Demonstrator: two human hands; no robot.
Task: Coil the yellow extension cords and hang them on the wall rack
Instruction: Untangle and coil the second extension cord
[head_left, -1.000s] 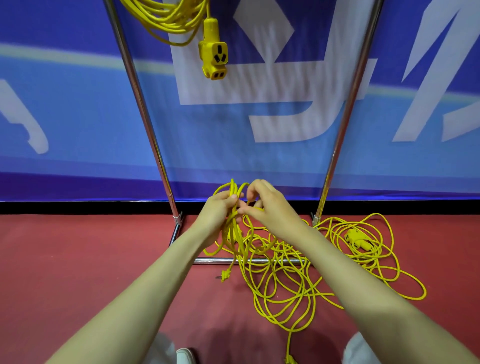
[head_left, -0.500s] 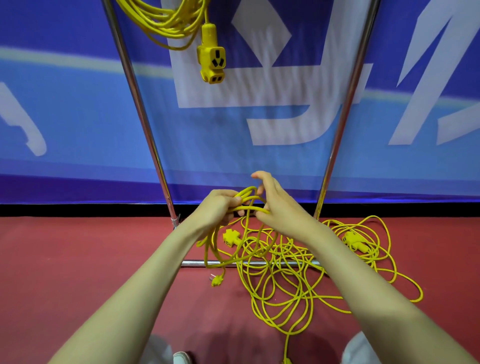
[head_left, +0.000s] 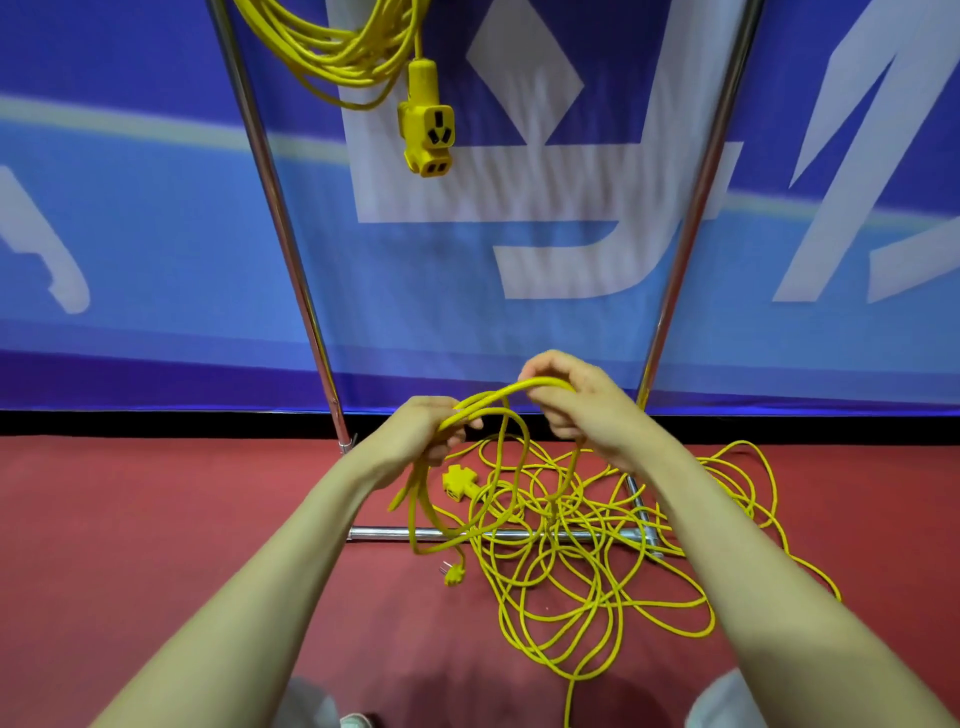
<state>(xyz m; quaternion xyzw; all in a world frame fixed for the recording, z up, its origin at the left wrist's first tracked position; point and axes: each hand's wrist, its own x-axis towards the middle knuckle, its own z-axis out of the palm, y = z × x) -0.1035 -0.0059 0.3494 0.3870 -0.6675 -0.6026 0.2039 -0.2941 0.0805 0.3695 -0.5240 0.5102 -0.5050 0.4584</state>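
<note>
Head view, done: one hung coil of yellow cord is already up at the top of the rack, with its socket block dangling below it.
Head view, in hand: the left hand has its fingers curled round a few gathered loops that droop beneath it. The right hand is closed over the next stretch, lifted a little higher. A short arch of cord runs between the two hands.
Head view, left to do: most of this cord lies on the floor as a loose tangle, sprawled over the rack's base bar. Its floor socket lies just below the left hand, and the plug hangs at the low end of the held loops.
Head view, unclear: more loops spread to the right behind the right forearm. I cannot tell whether they are a second cord.
Head view, judgement: the coiling looks barely begun. The tangle has yet to be drawn in, and then the bundle must go up beside the first.
Head view, surface: a red floor, matte, meets a black strip at the wall foot.
Head view, room: a blue banner with large white shapes fills the wall behind the two chrome uprights. Pale knees and a white shoe tip show at the bottom edge.
</note>
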